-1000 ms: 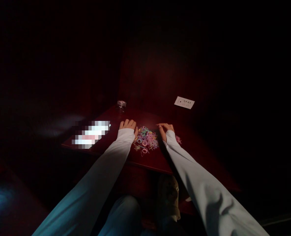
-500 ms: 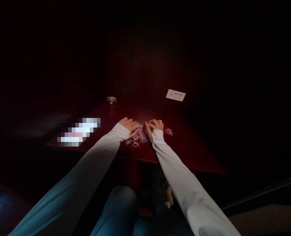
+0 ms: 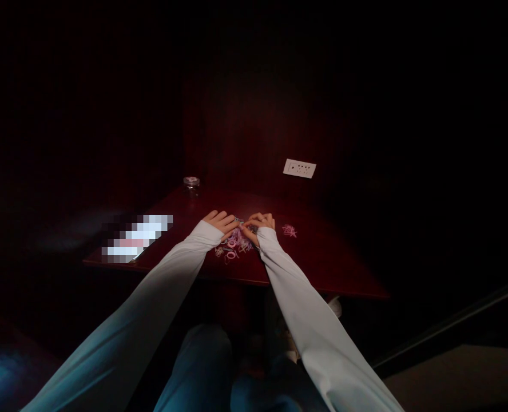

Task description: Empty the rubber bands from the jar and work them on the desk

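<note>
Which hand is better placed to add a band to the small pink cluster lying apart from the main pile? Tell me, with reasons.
Probably the right hand. It rests at the main pile of bands on the side toward the small pink cluster. The left hand lies on the pile's far side and would have to cross over the right.

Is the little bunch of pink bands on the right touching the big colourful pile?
Apart. The head view shows bare dark red table between the small pink bunch of bands and the big colourful pile of bands, with the right hand between them.

Long pale-grey sleeves [image 3: 159,297] to the wrists — blue jeans [image 3: 202,366], approx.
</note>
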Demonstrator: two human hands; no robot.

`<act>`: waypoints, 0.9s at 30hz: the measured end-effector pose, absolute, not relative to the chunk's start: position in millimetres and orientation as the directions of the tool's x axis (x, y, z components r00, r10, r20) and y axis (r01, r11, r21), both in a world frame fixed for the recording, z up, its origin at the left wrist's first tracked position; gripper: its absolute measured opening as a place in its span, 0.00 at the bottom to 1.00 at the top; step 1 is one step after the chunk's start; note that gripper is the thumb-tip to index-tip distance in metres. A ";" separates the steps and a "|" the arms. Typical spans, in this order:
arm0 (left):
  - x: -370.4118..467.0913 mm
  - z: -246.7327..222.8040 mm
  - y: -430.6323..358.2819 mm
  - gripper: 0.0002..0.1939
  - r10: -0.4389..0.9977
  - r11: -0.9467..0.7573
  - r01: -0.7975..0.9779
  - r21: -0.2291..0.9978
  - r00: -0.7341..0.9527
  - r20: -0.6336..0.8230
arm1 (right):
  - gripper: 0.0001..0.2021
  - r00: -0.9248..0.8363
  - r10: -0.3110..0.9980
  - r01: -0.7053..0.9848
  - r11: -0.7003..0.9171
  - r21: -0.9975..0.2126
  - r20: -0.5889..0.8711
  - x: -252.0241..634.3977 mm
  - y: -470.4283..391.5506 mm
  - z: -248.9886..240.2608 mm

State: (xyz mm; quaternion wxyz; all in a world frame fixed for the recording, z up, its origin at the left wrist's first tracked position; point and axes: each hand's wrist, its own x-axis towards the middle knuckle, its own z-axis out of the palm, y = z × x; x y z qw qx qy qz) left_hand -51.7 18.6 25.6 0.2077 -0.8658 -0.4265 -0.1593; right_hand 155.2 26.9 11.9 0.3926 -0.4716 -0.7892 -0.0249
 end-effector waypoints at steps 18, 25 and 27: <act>-54.1 15.0 30.5 0.15 0.561 -0.541 0.767 -0.345 0.634 0.532 | 0.07 -0.272 0.747 0.741 0.565 -0.363 0.607 154.3 22.7 12.3; -60.0 11.1 38.6 0.12 0.499 -0.508 0.752 -0.419 0.654 0.569 | 0.06 -0.270 0.760 0.734 0.560 -0.384 0.591 154.6 22.6 13.6; -62.0 10.3 39.7 0.12 0.496 -0.508 0.756 -0.414 0.649 0.577 | 0.06 -0.260 0.771 0.740 0.546 -0.393 0.581 155.4 22.1 14.6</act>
